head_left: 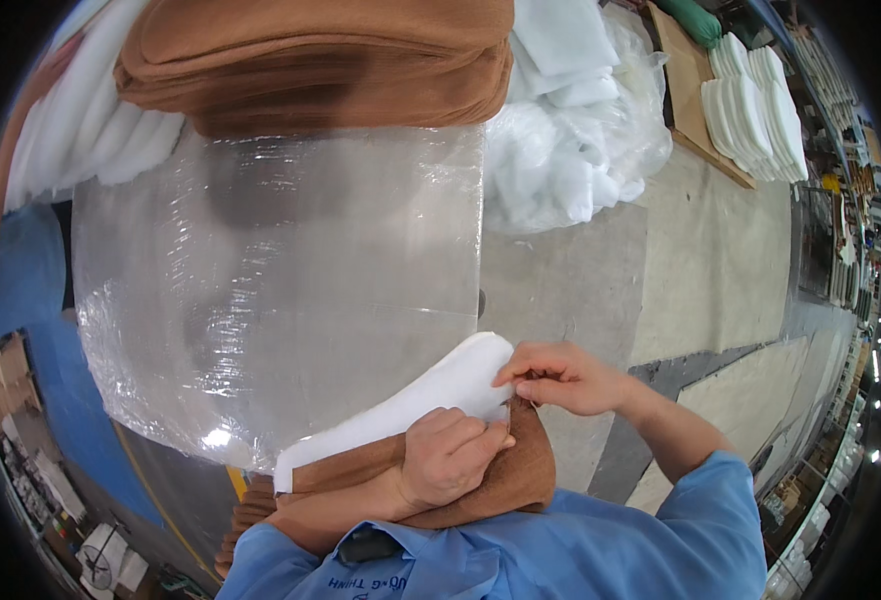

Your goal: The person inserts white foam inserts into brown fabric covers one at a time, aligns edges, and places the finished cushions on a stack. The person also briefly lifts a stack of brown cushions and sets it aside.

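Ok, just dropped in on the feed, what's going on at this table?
A person in a blue shirt is working a white foam pad into a brown fabric cover. The left hand presses on the cover while the right hand pinches its edge by the pad's end. Much of the pad is outside the cover. Clear plastic sheeting lies ahead, with stacked brown covers beyond.

Brown fabric stack (pixel 320 60), clear plastic bag (pixel 290 280), white padding pieces (pixel 755 115).
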`<state>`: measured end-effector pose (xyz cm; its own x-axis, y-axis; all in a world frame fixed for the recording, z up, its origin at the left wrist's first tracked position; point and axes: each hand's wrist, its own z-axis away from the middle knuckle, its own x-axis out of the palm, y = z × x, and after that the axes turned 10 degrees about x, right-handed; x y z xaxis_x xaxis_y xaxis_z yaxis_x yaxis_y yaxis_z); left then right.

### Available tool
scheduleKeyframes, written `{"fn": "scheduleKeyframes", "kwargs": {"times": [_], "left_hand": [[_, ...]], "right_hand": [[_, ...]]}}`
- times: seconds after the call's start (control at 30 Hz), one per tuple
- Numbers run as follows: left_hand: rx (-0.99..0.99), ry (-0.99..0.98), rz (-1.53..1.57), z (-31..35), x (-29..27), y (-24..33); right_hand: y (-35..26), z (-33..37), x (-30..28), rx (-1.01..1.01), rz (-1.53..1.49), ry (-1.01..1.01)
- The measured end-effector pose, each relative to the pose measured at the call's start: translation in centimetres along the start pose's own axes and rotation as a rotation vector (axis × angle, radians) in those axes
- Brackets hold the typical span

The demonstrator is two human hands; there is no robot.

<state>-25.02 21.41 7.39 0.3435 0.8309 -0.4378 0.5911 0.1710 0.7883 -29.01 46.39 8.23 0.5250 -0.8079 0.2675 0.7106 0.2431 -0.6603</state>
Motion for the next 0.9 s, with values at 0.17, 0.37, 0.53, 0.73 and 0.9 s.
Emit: {"fn": "scheduleKeyframes", "kwargs": {"times": [0.17,0.37,0.53,0.73,0.9], "left_hand": [[0.062,-0.020,0.007,0.3,-0.7,1.1],[0.046,0.024,0.062,0.7,-2.1,2.8],[-0.042,0.062,0.028,0.0,-4.1,3.7],[-0.049,0.111,0.018,0.7,-4.6,4.1],[-0.052,0.059,0.044,1.8,-5.0,5.7]], "right_hand": [[-1.9,-1.5,-1.0,-0.161,0.454,-0.309],[-4.0,-1.1,0.8,0.046,0.567,-0.380],[-4.1,-0.2,2.4,-0.041,0.522,-0.354],[-3.7,0.2,2.9,0.120,0.339,-0.463],[-4.2,1.3,4.8,0.212,0.385,-0.500]]}}
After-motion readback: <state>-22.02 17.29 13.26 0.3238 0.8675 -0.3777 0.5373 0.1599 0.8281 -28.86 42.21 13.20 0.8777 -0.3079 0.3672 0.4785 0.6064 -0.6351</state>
